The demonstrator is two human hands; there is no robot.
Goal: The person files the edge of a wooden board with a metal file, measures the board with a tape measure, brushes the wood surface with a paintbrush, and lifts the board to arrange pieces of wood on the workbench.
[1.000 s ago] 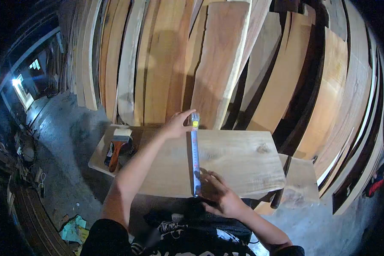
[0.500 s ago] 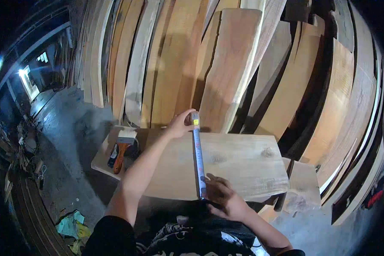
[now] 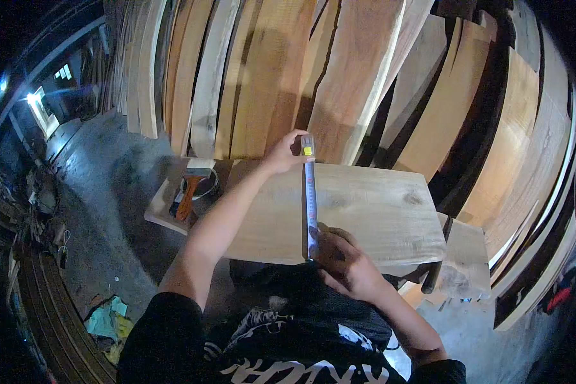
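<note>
The left hand (image 3: 287, 152) was closed on the case of a tape measure (image 3: 308, 152), thumb and fingers pinching it at the far edge of a pale wooden surface (image 3: 374, 211). The right hand (image 3: 353, 267) was half curled by the near edge, its fingers beside the blade (image 3: 312, 203); whether they gripped the blade's end or merely lay next to it, I could not tell.

The weak point seemed to be that near end: if it came off the edge, the blade could snap back towards the left hand. A loosened left grip could let the case drop behind the far edge, and a small twist of either wrist could skew the blade and spoil the reading.

Farther out, towards the surface's left end, a brush (image 3: 185, 201) with a reddish handle leaned over a round container (image 3: 215, 187), near the left forearm; a careless elbow might knock it. Beyond, tall boards (image 3: 269, 77) leaned in a row above a grey floor (image 3: 128, 185).
</note>
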